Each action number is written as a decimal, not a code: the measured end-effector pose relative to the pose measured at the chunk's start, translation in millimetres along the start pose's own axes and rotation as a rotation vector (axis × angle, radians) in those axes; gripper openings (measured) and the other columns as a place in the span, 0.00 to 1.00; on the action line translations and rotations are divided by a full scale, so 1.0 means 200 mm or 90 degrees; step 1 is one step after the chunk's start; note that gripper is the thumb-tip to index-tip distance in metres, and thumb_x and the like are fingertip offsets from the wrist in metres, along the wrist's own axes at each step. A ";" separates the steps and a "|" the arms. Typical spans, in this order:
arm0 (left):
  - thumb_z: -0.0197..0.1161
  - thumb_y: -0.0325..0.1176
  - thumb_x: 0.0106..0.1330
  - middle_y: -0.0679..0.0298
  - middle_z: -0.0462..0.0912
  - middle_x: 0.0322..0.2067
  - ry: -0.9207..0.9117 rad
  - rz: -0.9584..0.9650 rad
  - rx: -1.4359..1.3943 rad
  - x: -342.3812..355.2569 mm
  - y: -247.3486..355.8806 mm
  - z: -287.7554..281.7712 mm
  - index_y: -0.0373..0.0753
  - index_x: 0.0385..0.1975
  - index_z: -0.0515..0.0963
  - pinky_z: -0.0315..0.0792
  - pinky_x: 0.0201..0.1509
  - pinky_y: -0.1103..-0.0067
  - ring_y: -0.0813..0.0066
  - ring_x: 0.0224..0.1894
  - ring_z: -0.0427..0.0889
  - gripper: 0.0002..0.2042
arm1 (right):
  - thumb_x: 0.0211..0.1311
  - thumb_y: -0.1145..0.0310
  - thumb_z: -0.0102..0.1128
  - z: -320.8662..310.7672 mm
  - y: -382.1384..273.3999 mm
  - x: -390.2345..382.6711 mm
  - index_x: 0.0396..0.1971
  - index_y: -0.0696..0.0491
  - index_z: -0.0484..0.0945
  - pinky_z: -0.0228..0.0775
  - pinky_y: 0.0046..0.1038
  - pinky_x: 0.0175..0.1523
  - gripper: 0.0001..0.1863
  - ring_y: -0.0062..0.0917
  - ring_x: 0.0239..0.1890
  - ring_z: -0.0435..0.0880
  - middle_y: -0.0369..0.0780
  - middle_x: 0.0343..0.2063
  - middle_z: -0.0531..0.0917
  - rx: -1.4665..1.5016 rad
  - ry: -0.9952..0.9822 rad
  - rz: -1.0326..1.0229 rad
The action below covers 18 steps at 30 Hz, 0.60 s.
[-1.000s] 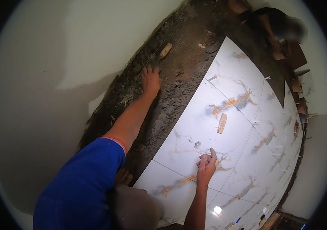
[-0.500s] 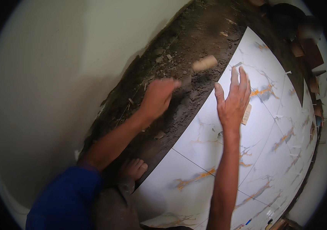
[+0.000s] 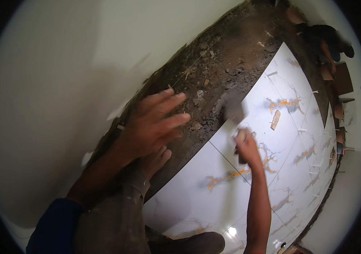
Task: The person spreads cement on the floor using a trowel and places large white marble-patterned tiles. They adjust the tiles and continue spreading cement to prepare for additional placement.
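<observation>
Above the rough dark mortar bed [image 3: 214, 63], my left hand [image 3: 155, 122] is open, its fingers spread and slightly blurred. My bare left foot [image 3: 155, 161] is beside it on the dark bed. My right hand [image 3: 247, 144] is closed on the pale handle of a trowel, whose blurred grey blade [image 3: 234, 109] is over the edge of the white marble-look tiles [image 3: 286, 152], which have grey and orange veins. A small flat wooden piece [image 3: 275, 120] lies on the tiles beyond my right hand.
A co-worker [image 3: 328, 44] bends at the upper right beside brown boards [image 3: 343, 78]. A white wall [image 3: 53, 84] runs along the left of the dark bed, with a string line stretched near it. White spacers stick up between tiles at the right.
My left hand has moved down toward me and spread its fingers. My right hand has lifted the trowel from the dark bed, where it lay, and drawn it to the tile edge.
</observation>
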<state>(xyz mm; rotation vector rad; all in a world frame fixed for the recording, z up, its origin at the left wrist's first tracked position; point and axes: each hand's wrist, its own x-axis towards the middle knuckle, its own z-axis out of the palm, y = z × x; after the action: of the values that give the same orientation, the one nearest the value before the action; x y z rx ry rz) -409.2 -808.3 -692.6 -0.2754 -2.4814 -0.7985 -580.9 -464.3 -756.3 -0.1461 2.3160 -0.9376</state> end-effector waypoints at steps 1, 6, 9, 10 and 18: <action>0.75 0.34 0.56 0.57 0.82 0.59 0.051 -0.004 -0.013 -0.02 0.01 -0.08 0.44 0.50 0.82 0.73 0.61 0.65 0.56 0.60 0.78 0.20 | 0.67 0.59 0.65 -0.04 0.02 0.13 0.52 0.55 0.72 0.78 0.33 0.34 0.21 0.28 0.23 0.83 0.45 0.28 0.82 0.051 0.081 -0.028; 0.77 0.30 0.54 0.52 0.88 0.45 0.161 -0.007 -0.013 -0.06 -0.01 -0.30 0.40 0.43 0.83 0.79 0.39 0.70 0.60 0.37 0.88 0.16 | 0.67 0.64 0.59 -0.28 0.06 0.89 0.58 0.61 0.66 0.84 0.41 0.34 0.25 0.43 0.33 0.86 0.54 0.39 0.83 -0.260 0.401 -0.094; 0.76 0.28 0.54 0.51 0.88 0.43 0.126 0.024 0.019 -0.07 -0.06 -0.31 0.39 0.40 0.84 0.78 0.37 0.71 0.61 0.35 0.87 0.14 | 0.65 0.62 0.61 -0.31 0.06 1.15 0.59 0.64 0.68 0.77 0.46 0.53 0.29 0.54 0.49 0.82 0.61 0.50 0.80 -0.196 0.417 -0.019; 0.76 0.27 0.54 0.51 0.88 0.43 0.122 0.018 0.040 -0.07 -0.08 -0.32 0.39 0.39 0.84 0.78 0.36 0.71 0.61 0.35 0.87 0.13 | 0.64 0.61 0.62 -0.30 0.04 1.20 0.59 0.65 0.68 0.73 0.47 0.62 0.30 0.58 0.55 0.80 0.64 0.54 0.78 -0.150 0.427 -0.025; 0.74 0.25 0.56 0.49 0.87 0.46 0.081 0.041 0.087 -0.12 -0.22 -0.34 0.38 0.40 0.83 0.78 0.37 0.70 0.61 0.37 0.85 0.12 | 0.65 0.59 0.60 -0.02 -0.08 1.27 0.57 0.58 0.62 0.74 0.52 0.57 0.27 0.59 0.50 0.83 0.63 0.47 0.82 -0.285 0.374 0.049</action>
<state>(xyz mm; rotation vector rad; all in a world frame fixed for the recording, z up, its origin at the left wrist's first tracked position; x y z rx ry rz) -375.1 -885.1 -679.2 -0.2452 -2.3813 -0.5979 -787.1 -554.8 -873.4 0.0454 3.0269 -0.4382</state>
